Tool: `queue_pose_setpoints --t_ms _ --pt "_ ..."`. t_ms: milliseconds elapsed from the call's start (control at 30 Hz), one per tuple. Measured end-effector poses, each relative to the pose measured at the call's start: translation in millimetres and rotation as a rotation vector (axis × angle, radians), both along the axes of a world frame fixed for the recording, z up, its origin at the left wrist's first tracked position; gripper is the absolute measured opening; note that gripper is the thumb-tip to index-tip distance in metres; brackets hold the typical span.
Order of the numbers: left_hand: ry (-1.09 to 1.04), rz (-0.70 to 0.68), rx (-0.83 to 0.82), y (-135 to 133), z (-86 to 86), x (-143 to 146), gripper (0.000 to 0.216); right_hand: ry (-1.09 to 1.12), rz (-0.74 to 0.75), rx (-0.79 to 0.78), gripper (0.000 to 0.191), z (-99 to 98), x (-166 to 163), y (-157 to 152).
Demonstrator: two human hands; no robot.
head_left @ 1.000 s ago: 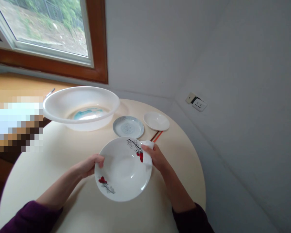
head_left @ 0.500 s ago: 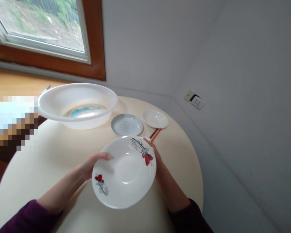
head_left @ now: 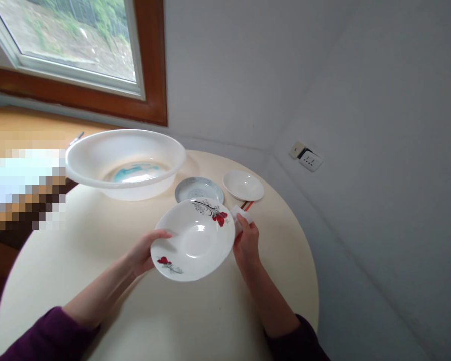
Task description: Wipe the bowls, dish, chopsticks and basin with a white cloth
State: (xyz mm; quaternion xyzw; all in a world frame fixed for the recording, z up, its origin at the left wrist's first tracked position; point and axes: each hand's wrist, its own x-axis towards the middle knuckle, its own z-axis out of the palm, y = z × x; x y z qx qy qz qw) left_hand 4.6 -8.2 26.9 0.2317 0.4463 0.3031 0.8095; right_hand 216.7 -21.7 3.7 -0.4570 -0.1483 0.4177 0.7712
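Note:
A white plate [head_left: 195, 243] with red flowers and black scrolls is held up over the table, its inside tilted toward me. My left hand [head_left: 148, 250] grips its left rim, thumb on the inner face and the other fingers hidden beneath. Pinched in my right hand [head_left: 247, 239] is a white tissue [head_left: 242, 214], close against the plate's right rim. Just behind the held plate lies a smaller blue-grey patterned plate [head_left: 199, 188], partly covered by it. A small white dish [head_left: 243, 185] sits to the right, with brown and red chopsticks [head_left: 247, 205] showing in front of it.
The round cream table [head_left: 180, 321] reaches to the walls. A large translucent plastic basin [head_left: 143, 189] with a blue pattern on its bottom stands at the back left. A wooden surface [head_left: 33, 120] lies beneath the window, and a wall socket [head_left: 310, 161] is at right.
The held plate has risen a little away from me and tips flatter. My right hand, earlier mostly hidden behind the plate, has come out at its right rim with the tissue in view.

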Motion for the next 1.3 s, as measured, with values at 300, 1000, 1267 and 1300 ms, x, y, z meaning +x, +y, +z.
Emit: queue_pose_setpoints --t_ms 300,1000,1267,1300 --pt "-0.028 0.021 0.009 1 -5.6 -2 0.039 0.042 -0.061 -0.034 0.022 0.4 -2 3" --pt "-0.094 0.102 0.004 0 -4.4 6 0.033 -0.738 0.143 0.273 0.044 -1.8 -46 -41" --pt "0.008 0.144 0.165 -1 -21.8 12 0.036 -1.029 0.094 0.326 0.048 -1.5 -49 -49" --pt "0.023 0.141 0.171 -2 -21.8 13 0.036 -1.065 0.099 0.343 0.049 -1.9 -49 -50"
